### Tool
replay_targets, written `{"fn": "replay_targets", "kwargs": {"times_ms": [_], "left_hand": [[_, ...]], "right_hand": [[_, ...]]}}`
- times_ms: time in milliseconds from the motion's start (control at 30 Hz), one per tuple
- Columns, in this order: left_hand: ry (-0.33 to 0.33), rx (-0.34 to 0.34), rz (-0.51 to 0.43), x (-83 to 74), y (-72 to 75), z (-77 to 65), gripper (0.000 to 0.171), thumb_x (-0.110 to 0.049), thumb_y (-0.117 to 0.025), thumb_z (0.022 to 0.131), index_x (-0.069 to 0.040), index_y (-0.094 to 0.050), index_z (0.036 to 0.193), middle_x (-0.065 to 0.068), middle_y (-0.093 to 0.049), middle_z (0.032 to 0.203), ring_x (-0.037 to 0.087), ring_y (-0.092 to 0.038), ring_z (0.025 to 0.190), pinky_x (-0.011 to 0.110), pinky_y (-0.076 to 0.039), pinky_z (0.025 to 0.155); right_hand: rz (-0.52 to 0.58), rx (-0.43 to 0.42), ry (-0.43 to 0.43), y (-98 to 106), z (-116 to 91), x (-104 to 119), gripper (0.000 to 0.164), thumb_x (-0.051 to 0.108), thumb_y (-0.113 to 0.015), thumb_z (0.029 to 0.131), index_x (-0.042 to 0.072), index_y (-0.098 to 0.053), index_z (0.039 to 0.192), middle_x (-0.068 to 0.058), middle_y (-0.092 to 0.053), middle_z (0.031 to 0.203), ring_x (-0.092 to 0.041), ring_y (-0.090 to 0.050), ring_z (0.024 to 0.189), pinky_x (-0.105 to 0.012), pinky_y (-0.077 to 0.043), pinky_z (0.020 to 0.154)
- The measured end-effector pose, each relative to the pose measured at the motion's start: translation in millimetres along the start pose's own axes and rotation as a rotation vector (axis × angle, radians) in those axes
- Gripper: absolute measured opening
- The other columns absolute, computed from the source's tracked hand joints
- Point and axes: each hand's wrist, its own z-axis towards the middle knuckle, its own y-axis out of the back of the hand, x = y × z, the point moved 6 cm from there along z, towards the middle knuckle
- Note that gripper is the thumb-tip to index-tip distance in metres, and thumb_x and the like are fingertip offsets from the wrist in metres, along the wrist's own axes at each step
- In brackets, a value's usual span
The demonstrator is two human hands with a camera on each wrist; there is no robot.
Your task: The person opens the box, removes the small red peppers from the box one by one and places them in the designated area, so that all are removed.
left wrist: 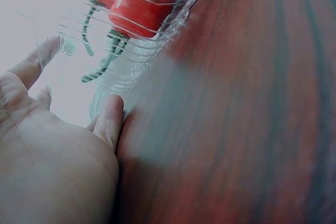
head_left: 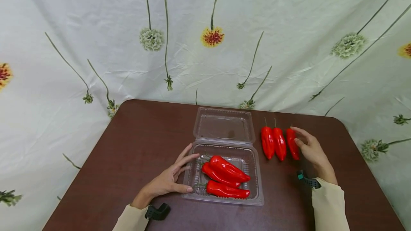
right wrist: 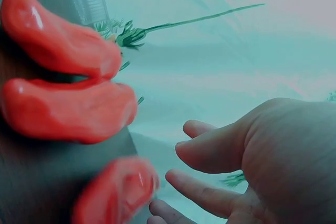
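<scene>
Inside a clear plastic clamshell box (head_left: pixel 259 188), its lid (head_left: pixel 224 126) folded back, lie three glossy red peppers (head_left: pixel 228 190) with green stems. My left hand (head_left: pixel 165 181) rests at the box's left side, fingers spread along the rim and thumb by the near corner. In the left wrist view, pepper stems (left wrist: pixel 105 59) show through the box wall. To the right, two red peppers (head_left: pixel 267 142) lie side by side. A third red pepper (head_left: pixel 292 143) is nearest my right hand (head_left: pixel 313 150), whose extended fingertips and thumb are right at its stem end and side.
Everything stands on a dark brown table (head_left: pixel 144 134) with rounded far corners. Behind it hangs a pale cloth (head_left: pixel 179 63) printed with flowers. Dark bands (head_left: pixel 157 212) circle both wrists.
</scene>
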Motion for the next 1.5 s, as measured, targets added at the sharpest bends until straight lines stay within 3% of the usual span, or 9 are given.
{"fn": "replay_targets", "kwargs": {"times_ms": [200, 367, 600, 833, 900, 1067, 1233, 1400, 1500], "left_hand": [[-0.002, 0.002, 0.0, 0.6, 0.8, 0.8, 0.09, -0.004, -0.077, 0.084, -0.017, -0.029, 0.158, -0.004, 0.013, 0.169, 0.017, -0.002, 0.153, 0.016, -0.027, 0.113], [0.0, 0.005, -0.002, 0.9, 0.9, 1.1, 0.09, -0.004, -0.077, 0.084, -0.017, -0.029, 0.158, -0.005, 0.013, 0.168, 0.009, -0.003, 0.153, 0.016, -0.027, 0.113], [0.003, 0.003, -0.002, 2.7, -0.2, 0.9, 0.09, -0.006, -0.078, 0.083, -0.018, -0.03, 0.158, -0.005, 0.012, 0.169, 0.02, -0.002, 0.153, 0.017, -0.028, 0.113], [0.0, 0.004, -0.002, 3.7, -1.3, 0.5, 0.09, -0.005, -0.078, 0.083, -0.018, -0.03, 0.158, -0.005, 0.012, 0.169, 0.026, -0.001, 0.153, 0.017, -0.028, 0.113], [0.004, 0.006, -0.003, 3.7, -1.5, 0.7, 0.09, -0.005, -0.078, 0.083, -0.018, -0.03, 0.158, -0.005, 0.012, 0.169, 0.026, -0.001, 0.154, 0.017, -0.028, 0.113], [0.004, 0.011, -0.002, 3.7, -0.9, 1.2, 0.09, -0.004, -0.077, 0.084, -0.018, -0.029, 0.158, -0.004, 0.013, 0.169, 0.015, -0.002, 0.154, 0.016, -0.026, 0.113], [-0.009, 0.011, 0.002, 3.2, -0.6, 1.8, 0.09, -0.004, -0.078, 0.084, -0.016, -0.028, 0.158, -0.002, 0.014, 0.169, 0.007, -0.007, 0.152, 0.016, -0.027, 0.113], [-0.021, 0.007, -0.005, 0.2, -0.6, 1.1, 0.091, -0.001, -0.077, 0.083, -0.014, -0.028, 0.158, 0.0, 0.015, 0.168, 0.008, -0.009, 0.152, 0.017, -0.028, 0.113], [-0.023, 0.003, -0.005, -1.4, -0.2, 0.8, 0.091, -0.001, -0.078, 0.083, -0.015, -0.028, 0.158, 0.001, 0.015, 0.168, 0.007, -0.008, 0.153, 0.018, -0.028, 0.113]], "right_hand": [[-0.019, -0.01, -0.003, 2.4, -0.9, 5.7, 0.047, 0.008, -0.044, 0.105, 0.005, -0.04, 0.152, -0.029, -0.042, 0.149, -0.047, -0.046, 0.125, -0.056, -0.048, 0.092], [-0.008, 0.031, -0.049, -1.4, 0.0, 1.5, 0.048, 0.011, -0.043, 0.106, 0.006, -0.038, 0.153, -0.03, -0.041, 0.15, -0.047, -0.046, 0.125, -0.053, -0.051, 0.092], [-0.012, 0.047, -0.044, -5.8, 1.1, -1.9, 0.048, 0.009, -0.045, 0.105, 0.007, -0.04, 0.153, -0.03, -0.044, 0.148, -0.047, -0.051, 0.12, -0.038, -0.054, 0.083], [0.003, 0.038, 0.015, -6.8, 0.0, 3.2, 0.047, 0.003, -0.045, 0.104, 0.003, -0.041, 0.151, -0.031, -0.048, 0.145, -0.047, -0.053, 0.121, -0.061, -0.047, 0.097], [0.002, 0.034, 0.012, -6.1, -1.0, 6.2, 0.047, 0.004, -0.046, 0.104, 0.003, -0.041, 0.151, -0.03, -0.046, 0.147, -0.047, -0.051, 0.123, -0.062, -0.046, 0.097], [-0.02, 0.029, 0.043, -4.8, -5.7, 24.1, 0.047, 0.008, -0.048, 0.104, 0.006, -0.042, 0.151, -0.028, -0.043, 0.15, -0.047, -0.049, 0.124, -0.058, -0.049, 0.093], [-0.05, 0.072, 0.141, -14.3, -10.7, 54.0, 0.046, 0.011, -0.053, 0.103, 0.007, -0.046, 0.149, -0.027, -0.049, 0.143, -0.042, -0.053, 0.118, -0.047, -0.05, 0.085], [-0.038, 0.125, 0.242, -34.1, -16.2, 81.6, 0.045, 0.011, -0.058, 0.101, 0.009, -0.05, 0.145, -0.02, -0.05, 0.145, -0.041, -0.05, 0.126, -0.056, -0.047, 0.096], [-0.032, 0.151, 0.305, -47.1, -20.6, 95.4, 0.045, 0.01, -0.061, 0.1, 0.009, -0.052, 0.143, -0.017, -0.05, 0.146, -0.04, -0.048, 0.13, -0.056, -0.048, 0.099]]}}
